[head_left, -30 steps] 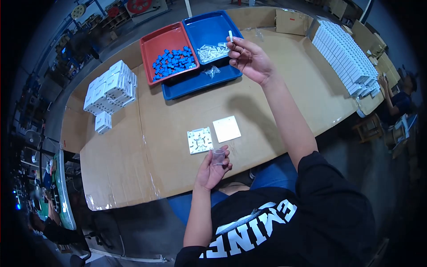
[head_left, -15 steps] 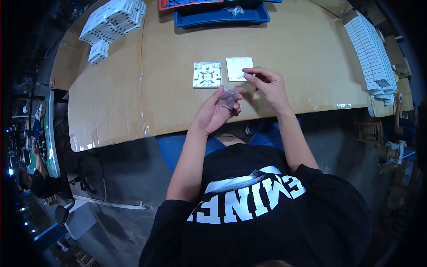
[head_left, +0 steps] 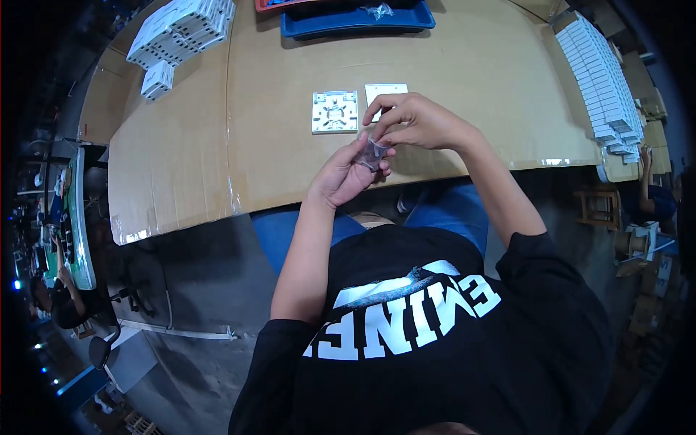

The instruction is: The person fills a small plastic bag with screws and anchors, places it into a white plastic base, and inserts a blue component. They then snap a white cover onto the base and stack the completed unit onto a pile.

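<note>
My left hand (head_left: 344,174) is closed around a small clear plastic bag (head_left: 373,154), held in front of the table's near edge with its mouth upward. Over that mouth, my right hand (head_left: 417,122) has its fingertips pinched together, and whatever is between them is hidden. Just beyond the hands lies an open square white plastic box base (head_left: 335,113) with moulded clips inside. To its right is a flat white square cover (head_left: 384,89), partly covered by my right hand.
A blue tray (head_left: 359,26) holding a small clear packet stands at the far side, beside a red tray (head_left: 272,5). White boxes are stacked at the far left (head_left: 181,32) and in long rows at the right (head_left: 598,83). Other people sit at both sides.
My right hand has moved left and down from above the cover to the bag's mouth. The thin white piece it pinched is out of sight. My left hand still holds the bag.
</note>
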`<state>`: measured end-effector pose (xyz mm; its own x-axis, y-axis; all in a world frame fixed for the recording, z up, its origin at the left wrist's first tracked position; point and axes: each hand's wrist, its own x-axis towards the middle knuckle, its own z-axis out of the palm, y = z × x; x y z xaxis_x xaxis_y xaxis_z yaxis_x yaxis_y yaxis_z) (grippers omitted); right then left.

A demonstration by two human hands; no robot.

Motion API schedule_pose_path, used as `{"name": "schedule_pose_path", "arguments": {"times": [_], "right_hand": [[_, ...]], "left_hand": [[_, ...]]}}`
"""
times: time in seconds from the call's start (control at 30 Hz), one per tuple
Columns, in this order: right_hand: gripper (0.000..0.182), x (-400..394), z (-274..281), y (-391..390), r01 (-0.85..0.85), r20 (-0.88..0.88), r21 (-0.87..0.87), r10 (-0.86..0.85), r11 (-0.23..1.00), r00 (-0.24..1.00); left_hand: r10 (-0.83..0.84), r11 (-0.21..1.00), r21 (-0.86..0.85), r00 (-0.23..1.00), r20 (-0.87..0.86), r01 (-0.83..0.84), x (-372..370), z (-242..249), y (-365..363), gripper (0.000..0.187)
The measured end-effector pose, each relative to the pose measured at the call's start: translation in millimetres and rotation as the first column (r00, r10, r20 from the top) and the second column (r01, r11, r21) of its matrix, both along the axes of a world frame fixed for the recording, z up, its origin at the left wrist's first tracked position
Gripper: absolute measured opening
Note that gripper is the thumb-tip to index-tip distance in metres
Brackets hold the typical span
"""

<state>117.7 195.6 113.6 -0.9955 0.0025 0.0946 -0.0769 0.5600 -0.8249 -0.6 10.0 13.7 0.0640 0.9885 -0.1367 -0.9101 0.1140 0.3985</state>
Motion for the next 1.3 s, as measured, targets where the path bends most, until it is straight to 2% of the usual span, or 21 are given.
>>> {"name": "schedule_pose_path", "arguments": {"times": [0.07, 0.17, 0.2, 0.27, 0.4, 0.47, 0.5, 0.67, 0.73, 0.8, 0.87, 0.93, 1.07, 1.13, 1.23, 1.3], "right_hand": [[0.018, -5.9, 3.6, 0.3, -0.109, 0.145, -0.049, 0.115, 0.993, 0.983], [0.026, -9.8, -2.5, 2.2, -0.180, 0.222, -0.085, 0.195, 0.980, 0.956], [0.026, -11.1, -1.4, 1.4, -0.183, 0.221, -0.085, 0.198, 0.979, 0.955], [0.037, -12.4, 1.2, -1.7, -0.101, 0.304, -0.250, 0.177, 0.963, 0.936], [0.044, -11.9, -5.1, -7.7, -0.074, 0.260, -0.177, 0.119, 0.981, 0.958], [0.039, -11.8, -8.0, -14.1, -0.098, 0.367, -0.010, 0.095, 0.995, 0.926], [0.039, -11.3, -3.4, -14.7, -0.071, 0.399, -0.071, 0.093, 0.995, 0.912], [0.044, -14.9, 3.8, -14.3, -0.037, 0.355, -0.110, 0.074, 0.993, 0.932], [0.045, -15.9, 4.6, -15.9, -0.022, 0.356, -0.141, 0.071, 0.990, 0.932], [0.046, -16.8, 1.2, -16.4, -0.079, 0.428, -0.031, 0.085, 0.996, 0.900], [0.046, -17.5, -3.0, -12.8, -0.063, 0.408, -0.039, 0.073, 0.997, 0.910], [0.045, -19.2, 0.3, -12.6, -0.045, 0.390, -0.047, 0.060, 0.998, 0.919], [0.046, -22.1, 2.4, -14.0, -0.007, 0.425, -0.045, 0.026, 0.999, 0.905], [0.047, -21.3, 1.1, -14.6, -0.015, 0.420, -0.033, 0.027, 0.999, 0.907], [0.046, -22.0, -2.5, -14.2, -0.027, 0.434, -0.058, 0.050, 0.998, 0.900], [0.046, -22.7, -13.6, -7.8, 0.012, 0.375, -0.141, 0.042, 0.990, 0.926]], "left_hand": [[0.002, 1.000, 0.013, 1.000, -0.001, -0.002, 0.5, 0.7, -0.3, 0.041], [0.028, 0.999, 0.025, 0.999, 0.015, -0.029, 1.5, -0.9, -1.3, 0.040], [0.033, 0.998, 0.046, 0.999, 0.039, -0.035, 1.6, -0.8, -1.5, 0.040], [0.040, 0.997, 0.065, 0.997, 0.064, -0.045, 0.8, -1.1, -2.2, 0.039], [0.050, 0.997, 0.055, 0.996, 0.074, -0.054, 0.9, -4.0, -2.1, 0.036], [0.063, 0.997, 0.041, 0.996, 0.058, -0.066, 1.3, -7.1, -1.6, 0.036], [0.069, 0.997, 0.027, 0.995, 0.071, -0.071, 1.6, -5.9, -1.8, 0.035], [0.044, 0.998, 0.052, 0.997, 0.056, -0.047, 1.0, -6.7, 0.3, 0.039], [0.078, 0.996, 0.039, 0.991, 0.105, -0.082, 1.6, -6.9, -1.3, 0.033], [0.073, 0.996, 0.036, 0.994, 0.077, -0.076, 0.9, -10.3, -1.1, 0.034], [0.068, 0.997, 0.034, 0.996, 0.051, -0.070, 1.1, -13.3, -0.6, 0.034], [0.063, 0.996, 0.049, 0.991, 0.121, -0.069, 1.9, -9.2, 1.0, 0.035], [0.024, 0.996, 0.086, 0.996, 0.087, -0.031, -0.2, -15.1, 0.4, 0.040], [0.066, 0.995, 0.063, 0.987, 0.146, -0.076, 0.5, -20.2, -0.4, 0.040], [0.067, 0.997, 0.037, 0.989, 0.131, -0.072, 1.5, -14.7, 0.1, 0.042], [0.058, 0.998, 0.029, 0.991, 0.118, -0.061, 0.9, -14.8, -2.3, 0.042]]}}
